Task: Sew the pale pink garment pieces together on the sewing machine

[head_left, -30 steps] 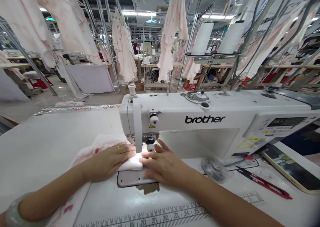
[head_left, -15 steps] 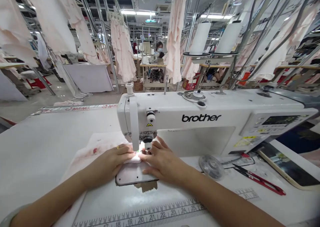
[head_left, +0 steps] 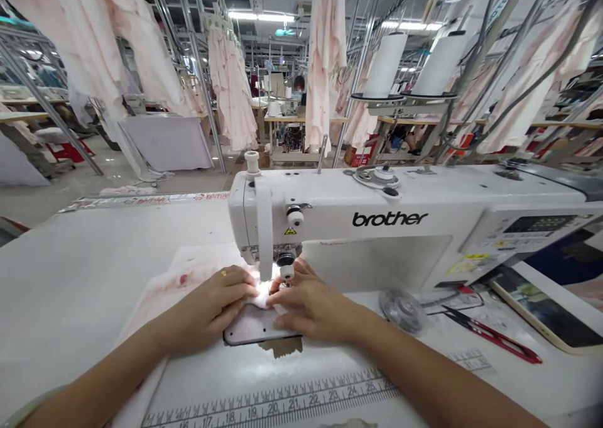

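Note:
My left hand [head_left: 214, 302] lies just left of the needle area, its fingers pressed together on a pale pink printed fabric [head_left: 162, 299]. On the other side, my right hand [head_left: 313, 303] pinches the same fabric between thumb and fingers, partly behind the presser-foot parts. A white brother sewing machine [head_left: 330, 192] stands over them, its lamp lighting the small gathered bit of cloth between my fingertips. Needle and presser foot are mostly hidden by glare and my fingers. The fabric trails left under my left forearm. Below my hands shows the metal plate [head_left: 249, 327].
Right of my right hand lie a clear round bobbin case [head_left: 402, 310], red-handled thread snips [head_left: 494, 335] and a phone [head_left: 549, 308]. A printed ruler [head_left: 282, 403] runs along the front. Thread cones [head_left: 385, 65] stand behind the machine; pink garments [head_left: 230, 92] hang beyond.
The view has shifted slightly, so the machine sits farther right. My left fingertips are a little farther from the needle area, and more cloth shows between my hands. Both hands still press the fabric.

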The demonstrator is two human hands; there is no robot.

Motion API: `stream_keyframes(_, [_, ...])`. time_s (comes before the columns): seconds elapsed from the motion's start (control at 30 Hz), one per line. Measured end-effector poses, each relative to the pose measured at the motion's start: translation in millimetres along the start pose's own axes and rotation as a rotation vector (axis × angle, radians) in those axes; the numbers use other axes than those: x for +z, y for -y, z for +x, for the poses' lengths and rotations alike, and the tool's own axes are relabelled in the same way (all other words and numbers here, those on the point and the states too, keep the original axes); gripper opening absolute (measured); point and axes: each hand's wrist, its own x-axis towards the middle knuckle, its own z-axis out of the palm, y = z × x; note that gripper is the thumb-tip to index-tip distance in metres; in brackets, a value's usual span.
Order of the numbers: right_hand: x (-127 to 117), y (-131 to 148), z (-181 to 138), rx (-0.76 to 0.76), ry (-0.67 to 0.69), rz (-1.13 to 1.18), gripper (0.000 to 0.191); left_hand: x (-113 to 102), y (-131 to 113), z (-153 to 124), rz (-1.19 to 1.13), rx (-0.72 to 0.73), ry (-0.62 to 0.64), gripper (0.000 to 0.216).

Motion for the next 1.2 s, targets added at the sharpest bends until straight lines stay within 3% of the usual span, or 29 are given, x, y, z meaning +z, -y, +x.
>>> stream_keyframes(0.13, [1.9,0.6,4.0,0.016,-0.056,-0.021,0.023,0.6,-4.4,1.1,-0.003,0.006,0.029,0.028])
stream_keyframes(0.37, [5.7,-1.2,4.7,-0.085,-0.166,-0.186,0.019,5.9,4.5,-1.0,0.077,0.037,0.046,0.034])
stream_keyframes(0.53, [7.4,-2.1,-1.0,-0.182,-0.078,-0.322,0.020,5.1,-0.2,-3.9,0.142,0.094,0.065,0.044])
stream_keyframes(0.77, [5.8,7.6,-3.3,-0.093,-0.047,-0.357,0.021,8.7,9.8,-7.1,0.183,0.207,-0.001,0.052])
stream_keyframes(0.97, [7.8,4.8,-2.5,0.038,-0.055,-0.330,0.046,12.6,36.1,3.8,0.218,0.190,-0.058,0.038])
stream_keyframes(1.2, [6.2,-1.1,-2.6,0.072,-0.084,-0.251,0.034,11.9,39.5,11.3,0.295,0.151,-0.067,0.041])
